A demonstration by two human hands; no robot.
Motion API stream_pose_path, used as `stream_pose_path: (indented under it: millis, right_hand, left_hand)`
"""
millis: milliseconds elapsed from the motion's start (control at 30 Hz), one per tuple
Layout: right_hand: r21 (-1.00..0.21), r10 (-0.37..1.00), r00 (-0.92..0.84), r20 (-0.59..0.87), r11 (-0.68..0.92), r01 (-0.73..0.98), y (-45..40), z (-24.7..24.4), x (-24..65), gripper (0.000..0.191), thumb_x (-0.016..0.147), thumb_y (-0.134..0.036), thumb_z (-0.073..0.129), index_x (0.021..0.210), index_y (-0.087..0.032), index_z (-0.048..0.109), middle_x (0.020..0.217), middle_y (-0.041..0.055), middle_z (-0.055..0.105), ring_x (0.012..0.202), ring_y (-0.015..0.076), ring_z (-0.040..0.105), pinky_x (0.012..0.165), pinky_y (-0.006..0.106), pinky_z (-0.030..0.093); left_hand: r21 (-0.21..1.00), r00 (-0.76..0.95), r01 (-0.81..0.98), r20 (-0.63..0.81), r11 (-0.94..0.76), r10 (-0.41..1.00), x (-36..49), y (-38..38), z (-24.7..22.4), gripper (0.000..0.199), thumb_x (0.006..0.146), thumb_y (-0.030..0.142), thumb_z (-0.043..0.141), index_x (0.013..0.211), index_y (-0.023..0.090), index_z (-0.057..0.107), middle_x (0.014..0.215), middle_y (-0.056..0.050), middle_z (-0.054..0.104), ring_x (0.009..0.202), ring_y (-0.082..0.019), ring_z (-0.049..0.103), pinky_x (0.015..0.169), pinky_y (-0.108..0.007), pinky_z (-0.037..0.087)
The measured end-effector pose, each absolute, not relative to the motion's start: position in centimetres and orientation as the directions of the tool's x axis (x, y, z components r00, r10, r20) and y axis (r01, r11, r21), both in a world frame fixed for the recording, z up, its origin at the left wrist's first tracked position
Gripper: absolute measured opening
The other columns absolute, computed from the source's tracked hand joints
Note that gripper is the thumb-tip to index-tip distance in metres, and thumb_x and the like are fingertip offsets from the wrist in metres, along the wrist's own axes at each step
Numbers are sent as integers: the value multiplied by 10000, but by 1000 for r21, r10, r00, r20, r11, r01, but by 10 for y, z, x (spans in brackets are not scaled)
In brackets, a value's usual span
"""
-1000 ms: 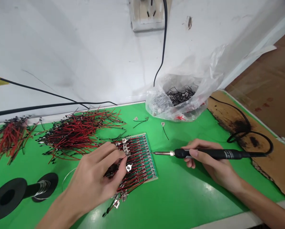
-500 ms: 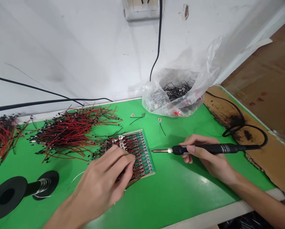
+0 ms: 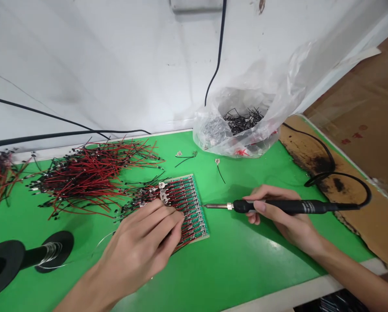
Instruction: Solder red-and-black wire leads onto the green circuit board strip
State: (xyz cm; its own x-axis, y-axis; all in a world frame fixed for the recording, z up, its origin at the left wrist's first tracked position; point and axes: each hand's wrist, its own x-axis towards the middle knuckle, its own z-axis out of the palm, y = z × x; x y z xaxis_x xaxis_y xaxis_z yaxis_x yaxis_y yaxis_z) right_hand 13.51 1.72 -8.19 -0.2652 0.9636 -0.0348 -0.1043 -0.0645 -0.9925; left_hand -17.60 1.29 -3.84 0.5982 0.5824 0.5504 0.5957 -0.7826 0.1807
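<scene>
My right hand [image 3: 278, 216] is closed around a black soldering iron [image 3: 285, 206], whose metal tip points left and ends at the right edge of a green circuit board [image 3: 198, 203]. Rows of red and black wires with small parts lie across that board. Over the board's lower left part, my left hand [image 3: 151, 238] has its thumb and forefinger pinched together at the wires; what lies between the fingertips is too small to name. A thin solder wire [image 3: 105, 237] runs toward the left hand from a black spool [image 3: 28, 258].
Piles of red and black wires [image 3: 83, 175] lie at the back left. A clear plastic bag [image 3: 246, 147] of black wires stands by the wall. Small wired parts [image 3: 218, 162] lie behind the board. Scorched cardboard [image 3: 311, 160] and the iron's cable are at the right.
The view has shifted slightly, so wall, spool and wire piles appear a little displaced. Both hands keep nearly the same pose, and the iron's tip remains by the board's right edge.
</scene>
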Motion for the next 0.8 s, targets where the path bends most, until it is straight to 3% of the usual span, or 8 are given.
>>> stream_pose_path:
  millis: [500,800]
  right_hand:
    - [-996,965,-260,-34,-54,-67,17,-80,133,108,951,-298,718,997,-218,773,817,41,720,702,137,691,622,223,568]
    - [-998,975,-221,14,28,59,15,-69,129,116,916,-319,746,914,-205,765,745,52,714,638,155,688,575,244,550]
  left_hand:
    - [213,582,578,568,-788,581,-177,13,-40,222,858,-2,691,1048,111,663,943,-23,724,850,-123,634,908,-299,538]
    - [215,559,591,586,-778,586,-177,13,-39,223,863,4,677,1035,146,660,915,-9,732,811,-121,665,880,-301,562]
